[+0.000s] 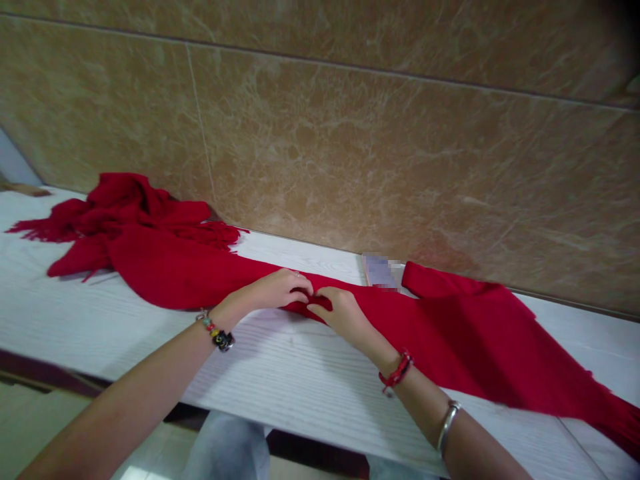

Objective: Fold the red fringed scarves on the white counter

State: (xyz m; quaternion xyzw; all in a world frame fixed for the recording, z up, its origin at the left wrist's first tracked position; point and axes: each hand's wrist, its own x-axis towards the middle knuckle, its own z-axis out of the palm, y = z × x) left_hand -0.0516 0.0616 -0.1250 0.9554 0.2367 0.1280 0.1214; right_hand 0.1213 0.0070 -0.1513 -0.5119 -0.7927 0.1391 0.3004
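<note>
A long red scarf [465, 333] with fringed ends stretches across the white wood-grain surface. Its left part runs up to a crumpled heap of red fringed cloth [135, 207]; whether the two are one piece I cannot tell. At the scarf's middle, my left hand [280, 290] has its fingers curled in a pinch on the cloth. Right beside it, my right hand [340, 310] pinches the same stretch from the other side, fingertips nearly meeting. Between the hands the cloth is gathered narrow.
A phone [379, 272] lies behind the scarf, close to the brown marbled tile wall [320, 147]. The white table [280, 360] has its front edge just before my knees. A small wooden piece [25, 190] rests at the far left.
</note>
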